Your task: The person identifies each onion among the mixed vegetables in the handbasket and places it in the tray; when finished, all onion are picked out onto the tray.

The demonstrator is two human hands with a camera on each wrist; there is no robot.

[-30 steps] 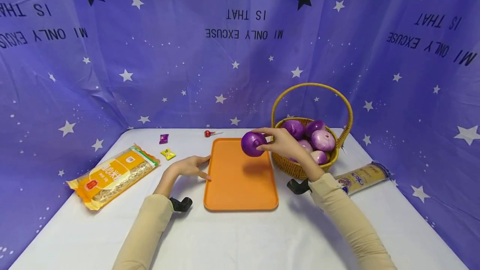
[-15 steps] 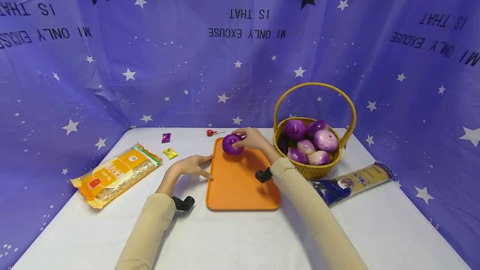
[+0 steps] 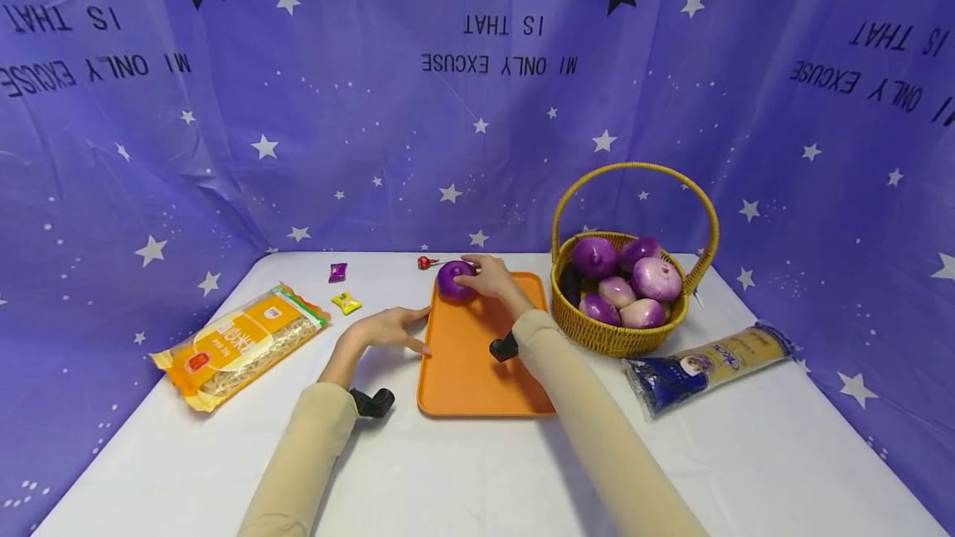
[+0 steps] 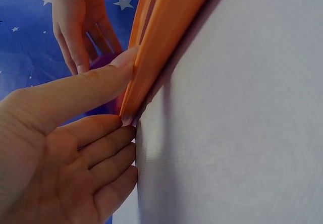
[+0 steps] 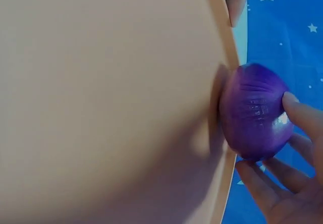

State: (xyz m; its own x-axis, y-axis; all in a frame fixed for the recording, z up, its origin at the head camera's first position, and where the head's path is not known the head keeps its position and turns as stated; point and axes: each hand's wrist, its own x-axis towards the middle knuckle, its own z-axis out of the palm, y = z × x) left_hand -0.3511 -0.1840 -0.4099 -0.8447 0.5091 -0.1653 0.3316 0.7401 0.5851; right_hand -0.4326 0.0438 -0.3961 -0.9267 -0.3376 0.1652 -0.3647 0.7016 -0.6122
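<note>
A shiny purple onion [image 3: 453,281] is at the far left corner of an orange tray [image 3: 477,384]. My right hand [image 3: 490,278] holds it from the right, thumb and fingertips around its side. The right wrist view shows the onion [image 5: 256,115] low against the tray's rim; whether its full weight is on the tray I cannot tell. At the tray's left edge is my left hand [image 3: 388,328], thumb and index finger spread apart. In the left wrist view its thumb touches the tray's side [image 4: 161,32], and the fairly straight fingers lie along the edge.
Right of the tray, a wicker basket [image 3: 608,344] with a tall handle holds several onions and a dark item. A blue-and-yellow packet [image 3: 712,365] lies nearer. On the left are an orange food bag [image 3: 242,346], yellow candy [image 3: 346,303] and purple candy [image 3: 338,273]. A lollipop [image 3: 425,263] lies behind the tray.
My right hand has carried the onion left across the tray and lowered it at the far left corner. The left hand has stayed at the tray's edge.
</note>
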